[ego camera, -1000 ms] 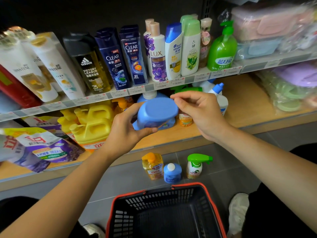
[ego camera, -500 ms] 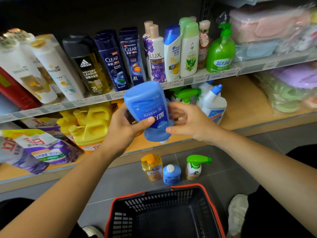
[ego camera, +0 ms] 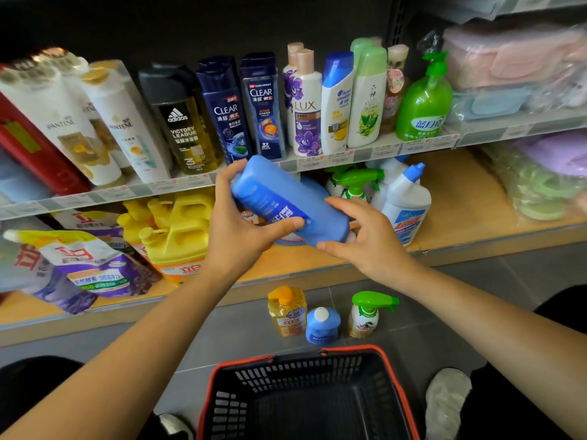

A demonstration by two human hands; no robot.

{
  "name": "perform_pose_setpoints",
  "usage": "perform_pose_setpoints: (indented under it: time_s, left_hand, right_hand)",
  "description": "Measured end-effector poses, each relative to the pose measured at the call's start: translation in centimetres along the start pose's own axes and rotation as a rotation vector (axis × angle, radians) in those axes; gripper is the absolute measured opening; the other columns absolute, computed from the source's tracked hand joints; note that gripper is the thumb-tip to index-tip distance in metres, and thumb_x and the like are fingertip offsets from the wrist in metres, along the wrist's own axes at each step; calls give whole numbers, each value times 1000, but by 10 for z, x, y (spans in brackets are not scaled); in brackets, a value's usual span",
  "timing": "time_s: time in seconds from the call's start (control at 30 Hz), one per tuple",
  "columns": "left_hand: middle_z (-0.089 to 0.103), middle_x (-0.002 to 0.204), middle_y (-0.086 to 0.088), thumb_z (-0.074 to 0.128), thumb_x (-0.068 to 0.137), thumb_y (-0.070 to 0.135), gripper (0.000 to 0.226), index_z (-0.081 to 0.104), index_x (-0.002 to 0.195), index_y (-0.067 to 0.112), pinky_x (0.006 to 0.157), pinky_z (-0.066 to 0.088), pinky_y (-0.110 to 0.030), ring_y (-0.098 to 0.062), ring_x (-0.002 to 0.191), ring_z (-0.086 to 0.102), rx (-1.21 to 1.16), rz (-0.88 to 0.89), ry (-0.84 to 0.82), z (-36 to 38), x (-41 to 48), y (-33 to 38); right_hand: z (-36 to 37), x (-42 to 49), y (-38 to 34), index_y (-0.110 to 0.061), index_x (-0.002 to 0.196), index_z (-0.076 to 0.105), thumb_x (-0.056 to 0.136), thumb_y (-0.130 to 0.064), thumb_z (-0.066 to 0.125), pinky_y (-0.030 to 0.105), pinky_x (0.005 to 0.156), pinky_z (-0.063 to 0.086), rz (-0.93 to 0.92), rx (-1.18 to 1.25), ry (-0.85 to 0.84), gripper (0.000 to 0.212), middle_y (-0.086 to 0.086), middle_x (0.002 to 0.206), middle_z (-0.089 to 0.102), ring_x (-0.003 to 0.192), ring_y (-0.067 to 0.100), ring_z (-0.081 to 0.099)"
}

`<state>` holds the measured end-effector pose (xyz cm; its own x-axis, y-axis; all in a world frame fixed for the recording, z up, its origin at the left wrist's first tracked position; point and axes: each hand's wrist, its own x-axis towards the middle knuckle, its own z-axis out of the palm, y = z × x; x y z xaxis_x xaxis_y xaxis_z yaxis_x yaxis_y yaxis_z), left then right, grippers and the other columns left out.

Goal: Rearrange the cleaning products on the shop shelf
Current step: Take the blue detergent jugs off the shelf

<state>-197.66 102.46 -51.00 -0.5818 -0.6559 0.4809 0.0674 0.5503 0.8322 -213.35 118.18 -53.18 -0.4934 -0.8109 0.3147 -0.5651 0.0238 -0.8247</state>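
At 6 o'clock, nearest the person, sits a black basket (ego camera: 317, 350) with a red rim. Just beyond it at 12 o'clock, three bottles stand in a row on the grey floor: an orange bottle (ego camera: 286, 312), a small blue bottle (ego camera: 322, 327) and a green-trigger spray (ego camera: 365, 315).

Above them both hands hold a large blue bottle (ego camera: 279, 198) in the air in front of the lower shelf (ego camera: 460, 192), tilted with its base toward 10 o'clock. The left hand (ego camera: 235, 230) grips its body. The right hand (ego camera: 365, 239) cups the low end between thumb and curled fingers.

On the lower shelf, yellow jugs (ego camera: 181, 230) stand at 9 o'clock of the bottle and a white blue-capped bottle (ego camera: 406, 204) at 3 o'clock. The upper shelf (ego camera: 413, 147) carries shampoo bottles and a green pump bottle (ego camera: 424, 106).
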Motion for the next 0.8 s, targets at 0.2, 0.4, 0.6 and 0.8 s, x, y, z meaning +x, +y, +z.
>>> perform_pose_setpoints:
  time_s: [0.2, 0.4, 0.6, 0.8]
  left_hand:
    - [57, 122, 12, 95, 62, 34, 92, 41, 135, 23, 86, 60, -48, -12, 106, 65, -125, -85, 7, -1, -3, 4]
    - [62, 122, 1, 79, 82, 36, 62, 47, 134, 26, 76, 63, -43, -26, 109, 70, -356, -324, -13, -2, -3, 8]
    - [68, 120, -4, 75, 73, 54, 60, 55, 115, 17, 71, 64, -37, -15, 100, 74, -294, -541, 21, -5, 1, 3]
    - [65, 126, 0, 72, 89, 32, 55, 52, 140, 27, 66, 60, -26, -10, 105, 71, -193, -448, -128, -7, -2, -5]
  right_hand:
    - [0, -3, -3, -12, 134, 59, 74, -14, 87, 39, 87, 51, -107, -151, 74, 67, 3, 111, 54, 102, 15, 56]
    - [-5, -1, -4, -13, 133, 60, 77, -14, 85, 24, 89, 47, -62, -21, 49, 62, 1, 114, 56, 105, 11, 55]
    - [-21, 10, -2, -15, 119, 64, 74, -9, 86, 39, 88, 56, 70, 207, 106, 50, 1, 113, 67, 105, 18, 64]
    - [-26, 18, 7, -20, 113, 66, 80, -16, 83, 36, 83, 56, 208, 324, 169, 37, -2, 109, 69, 103, 8, 65]
